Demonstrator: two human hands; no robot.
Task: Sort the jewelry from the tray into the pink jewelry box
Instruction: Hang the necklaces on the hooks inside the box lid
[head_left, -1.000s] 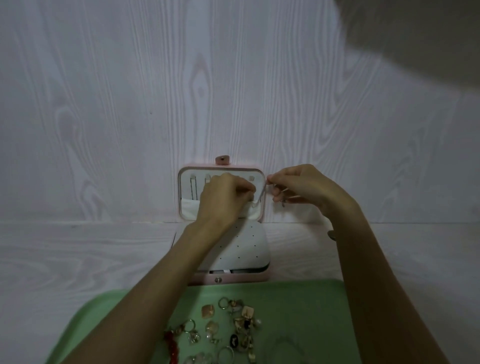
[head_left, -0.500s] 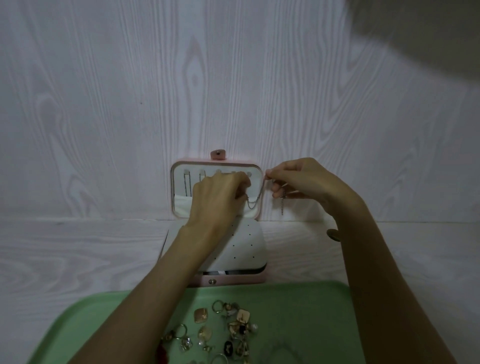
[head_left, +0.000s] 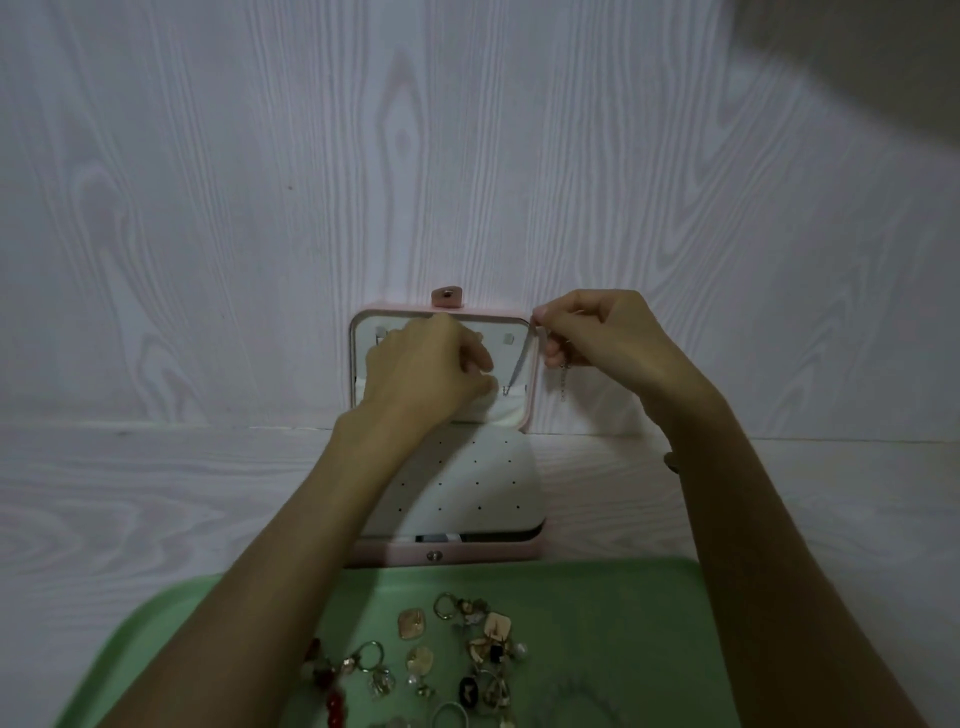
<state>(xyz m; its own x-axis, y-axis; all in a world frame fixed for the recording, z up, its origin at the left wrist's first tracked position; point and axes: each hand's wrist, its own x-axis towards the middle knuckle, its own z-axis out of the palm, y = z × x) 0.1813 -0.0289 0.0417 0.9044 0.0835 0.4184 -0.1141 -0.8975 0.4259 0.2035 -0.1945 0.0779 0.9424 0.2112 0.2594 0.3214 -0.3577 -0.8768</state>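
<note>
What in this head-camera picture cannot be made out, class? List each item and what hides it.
- Lid hooks of the pink jewelry box: partly covered by the left hand.
- Chain: too thin to trace; ends lost in both hands, including the right hand.
- Tray jewelry: cut off by the bottom edge.
- Compartment under the perforated panel: hidden.

Left hand (head_left: 426, 374) and right hand (head_left: 597, 338) pinching chain (head_left: 517, 371), open pink jewelry box (head_left: 441, 410), green tray (head_left: 597, 613)

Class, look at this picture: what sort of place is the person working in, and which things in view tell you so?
Probably a home tabletop set against a wall, though the room cannot be told for sure. Pale wood-grain covers both table and wall; an open pink jewelry box leans on the wall, and a green tray holds loose jewelry.
</note>
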